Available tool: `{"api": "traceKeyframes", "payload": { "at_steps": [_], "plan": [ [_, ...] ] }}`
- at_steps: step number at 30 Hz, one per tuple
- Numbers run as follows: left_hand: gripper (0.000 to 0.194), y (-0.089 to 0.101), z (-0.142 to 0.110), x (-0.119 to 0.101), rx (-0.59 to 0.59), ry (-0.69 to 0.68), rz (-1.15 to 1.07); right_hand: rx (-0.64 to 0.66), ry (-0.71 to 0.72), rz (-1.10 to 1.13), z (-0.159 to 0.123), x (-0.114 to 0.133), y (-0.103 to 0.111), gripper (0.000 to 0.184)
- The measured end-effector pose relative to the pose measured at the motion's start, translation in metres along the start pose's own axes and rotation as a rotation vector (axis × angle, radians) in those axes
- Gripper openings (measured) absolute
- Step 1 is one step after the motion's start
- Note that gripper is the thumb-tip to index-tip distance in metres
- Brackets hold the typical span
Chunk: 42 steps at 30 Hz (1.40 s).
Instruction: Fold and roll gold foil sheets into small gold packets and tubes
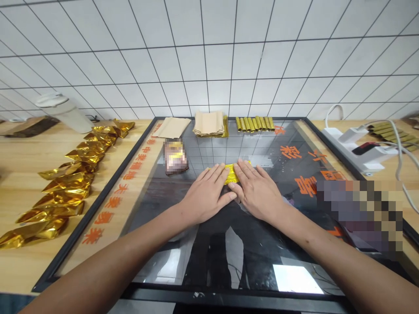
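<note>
while both hands lie palm down over the glass panel (pixel 212 244), i log the yellow-gold foil piece (pixel 232 174) between and partly beneath their fingers, toward the middle of the panel's far half. left hand (pixel 207 192): fingers straight and held together, tips at the left end of the foil; it clutches nothing. right hand (pixel 257 189): likewise flattened and ungripping, its fingers laid across the foil, with a bit of yellow showing past them. the thumbs nearly meet just on the near side of the foil; i cannot tell whether they touch.

along the far edge, left to right, i record a flat brown paper piece (pixel 173 127), a stack of brown paper (pixel 210 123) with gold showing at its side, and a row of gold tubes (pixel 255 124). a pixelated packet (pixel 176 157) lies just nearer than the flat piece; its face is unreadable to me. left of the panel, on the wooden table (pixel 19 168), a line of shiny gold packets (pixel 68 187) runs toward a white tumbler (pixel 67 112). at the right, a white power strip (pixel 360 148) overlaps the frame.
</note>
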<state>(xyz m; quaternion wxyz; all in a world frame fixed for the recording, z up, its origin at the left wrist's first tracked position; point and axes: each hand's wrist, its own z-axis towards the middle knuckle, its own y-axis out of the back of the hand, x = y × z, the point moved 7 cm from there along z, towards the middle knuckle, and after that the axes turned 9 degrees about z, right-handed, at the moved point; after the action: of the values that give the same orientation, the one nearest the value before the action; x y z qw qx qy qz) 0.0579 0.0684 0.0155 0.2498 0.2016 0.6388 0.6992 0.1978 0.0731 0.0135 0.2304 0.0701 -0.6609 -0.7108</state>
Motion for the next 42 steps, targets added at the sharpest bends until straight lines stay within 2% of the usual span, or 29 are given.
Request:
{"api": "traceKeyframes", "payload": {
  "at_steps": [6, 12, 19, 23, 26, 30, 37, 42],
  "plan": [
    [0.083, -0.002, -0.004, -0.001, -0.043, 0.03, 0.153, -0.001, 0.001, -0.002, -0.001, 0.0, 0.001, 0.073],
    [0.082, 0.004, -0.01, -0.002, -0.038, 0.076, 0.225, -0.001, -0.008, -0.007, -0.001, 0.002, 0.003, 0.071],
    [0.073, 0.017, -0.017, 0.009, -0.063, 0.14, 0.265, 0.008, -0.012, -0.033, -0.002, 0.0, 0.002, 0.073],
    [0.073, 0.016, -0.014, 0.01, -0.116, 0.061, 0.222, 0.017, -0.015, -0.039, -0.001, 0.0, 0.002, 0.072],
    [0.074, 0.006, -0.012, 0.008, -0.08, -0.002, 0.166, 0.011, -0.013, -0.024, -0.001, 0.001, 0.002, 0.071],
    [0.073, -0.002, -0.012, 0.008, -0.028, 0.0, 0.156, -0.018, -0.006, -0.03, -0.001, -0.003, 0.003, 0.073],
    [0.073, 0.001, -0.011, 0.006, -0.03, 0.002, 0.181, -0.07, -0.03, -0.082, -0.001, -0.02, 0.007, 0.071],
    [0.073, -0.001, -0.011, 0.005, -0.04, 0.003, 0.188, -0.075, 0.054, 0.011, 0.002, -0.006, 0.01, 0.075]
  ]
}}
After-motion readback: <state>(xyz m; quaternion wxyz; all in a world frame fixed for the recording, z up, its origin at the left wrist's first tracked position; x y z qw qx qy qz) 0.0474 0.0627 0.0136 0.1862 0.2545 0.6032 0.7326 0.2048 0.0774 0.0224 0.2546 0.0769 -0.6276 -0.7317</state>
